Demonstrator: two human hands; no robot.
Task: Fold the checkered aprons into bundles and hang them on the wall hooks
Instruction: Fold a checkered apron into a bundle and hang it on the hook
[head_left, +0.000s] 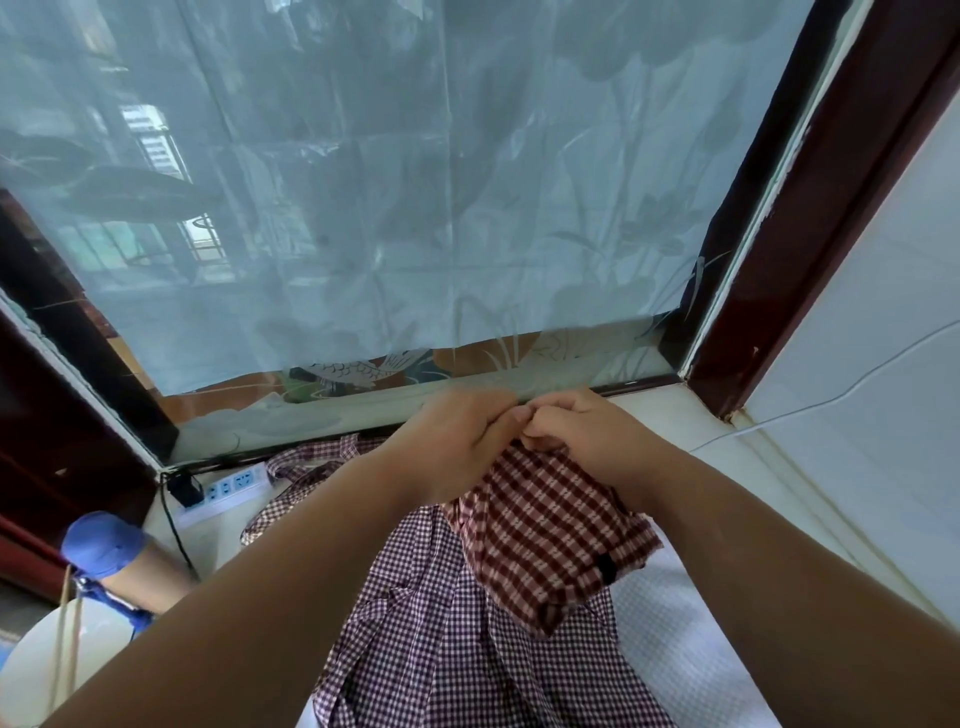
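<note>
Hanging from our two hands, the dark red and white checkered cloth apron (550, 535) is partly folded, above the finer purple-checked apron (447, 623) spread on the white waffle-textured cloth (670, 639). We judge it soft, light and limp, apt to unfold, so its gathered top edge is the place to grip. Our left hand (457, 441) and right hand (582, 431) meet there, fingers curled, pinching that edge, near the pale window sill (660, 415).

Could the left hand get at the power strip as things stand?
Probably, once freed: the power strip lies uncovered just left of the left hand, but that hand is pinching the folded apron.
</note>
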